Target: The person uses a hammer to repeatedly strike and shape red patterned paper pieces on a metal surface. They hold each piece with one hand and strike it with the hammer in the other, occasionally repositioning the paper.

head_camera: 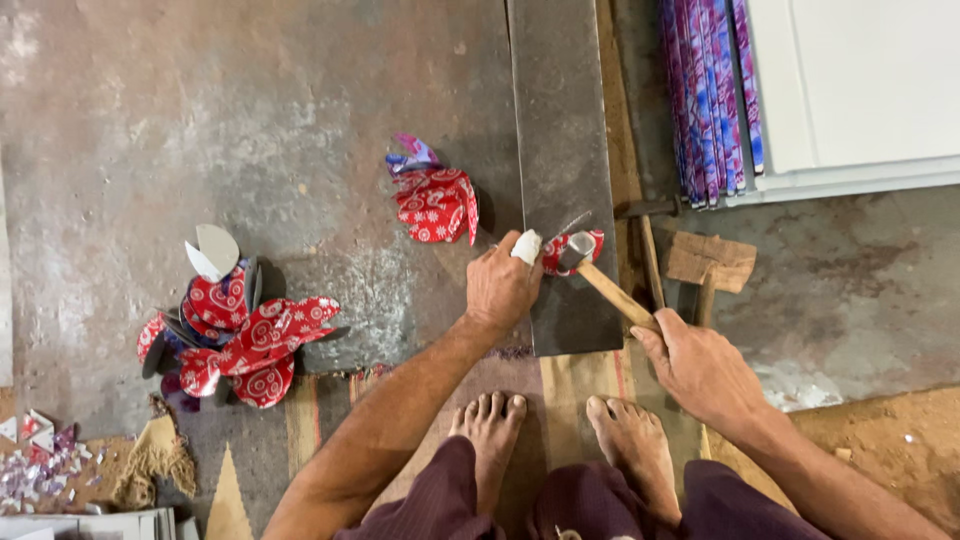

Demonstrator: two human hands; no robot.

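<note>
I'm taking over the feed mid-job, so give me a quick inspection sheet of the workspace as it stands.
Surface: stained concrete floor; a flat grey metal slab lies on it.
Job's things: small red patterned sheet piece on the slab, under the hammer.
Clutter: curled red patterned pieces beside the slab; pile of cut red pieces further left; small offcuts at lower left; wooden block on the right.
Grippers: left hand presses the piece down, one finger bandaged; right hand grips the hammer handle.
Cables: nothing seen.
Surroundings: stack of patterned sheets on edge, white panel, bare feet on a mat.
</note>
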